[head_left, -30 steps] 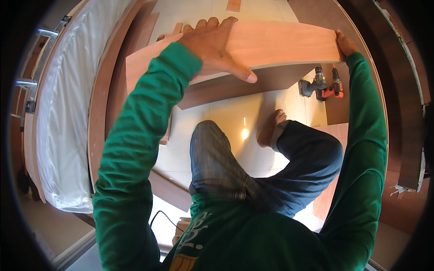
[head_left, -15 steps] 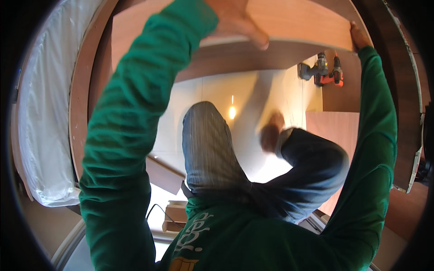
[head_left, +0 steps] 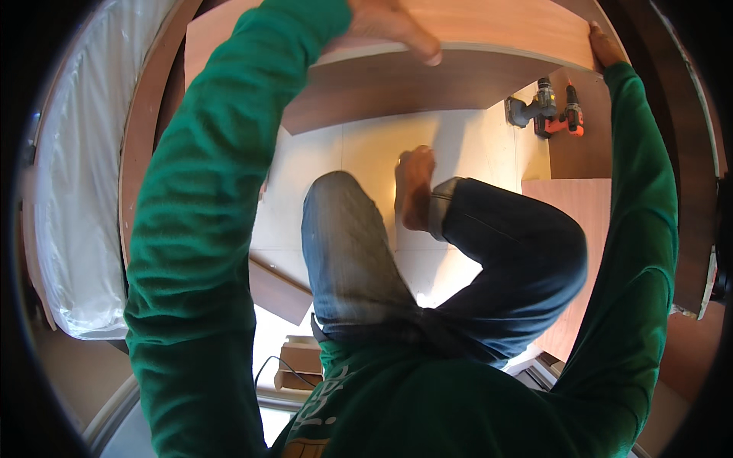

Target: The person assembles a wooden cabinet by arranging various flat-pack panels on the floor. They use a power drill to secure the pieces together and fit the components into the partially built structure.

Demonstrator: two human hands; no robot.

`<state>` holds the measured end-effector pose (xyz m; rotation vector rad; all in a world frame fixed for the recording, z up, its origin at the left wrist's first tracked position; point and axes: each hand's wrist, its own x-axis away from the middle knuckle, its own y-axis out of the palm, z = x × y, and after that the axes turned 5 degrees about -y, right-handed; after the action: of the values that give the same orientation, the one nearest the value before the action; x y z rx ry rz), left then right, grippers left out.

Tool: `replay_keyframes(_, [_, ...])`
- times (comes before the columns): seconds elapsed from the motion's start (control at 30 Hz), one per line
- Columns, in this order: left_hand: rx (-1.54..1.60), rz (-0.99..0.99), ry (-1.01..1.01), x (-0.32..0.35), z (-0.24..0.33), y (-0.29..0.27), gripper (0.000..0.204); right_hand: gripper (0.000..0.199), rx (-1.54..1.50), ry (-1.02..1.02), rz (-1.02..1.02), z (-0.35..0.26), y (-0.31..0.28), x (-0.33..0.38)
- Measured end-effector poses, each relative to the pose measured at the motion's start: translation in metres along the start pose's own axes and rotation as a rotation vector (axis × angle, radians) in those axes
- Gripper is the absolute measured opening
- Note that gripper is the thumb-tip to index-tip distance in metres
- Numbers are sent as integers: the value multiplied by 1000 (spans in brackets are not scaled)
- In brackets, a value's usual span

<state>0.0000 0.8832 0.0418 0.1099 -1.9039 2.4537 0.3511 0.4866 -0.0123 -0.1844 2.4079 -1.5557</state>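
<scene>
A long light-brown wooden board spans the top of the view, its darker lower face turned toward me. My left hand lies against the board left of its middle, with the thumb stretched out along it. The other fingers of that hand are cut off by the upper edge of the picture. At the board's right end, my right hand is closed round the corner, its fingers pointing up. Below that end are a dark grey cordless drill and a red and black one.
A plastic-wrapped white slab stands along the left. Dark wooden panels rise on the right. A light wooden panel is beside my bent knee. Below left are a loose plank and a small brown box. My bare foot rests on pale floor tiles.
The board has shifted slightly upward in view, with both hands still at it. My bare foot has moved left and forward, and my right knee has swung along with it.
</scene>
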Motion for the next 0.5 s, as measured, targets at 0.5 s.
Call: replay_keyframes(0.5, [-84,88,-22,-17,1,12,127,68,295,-7,-105,-3,1,-6])
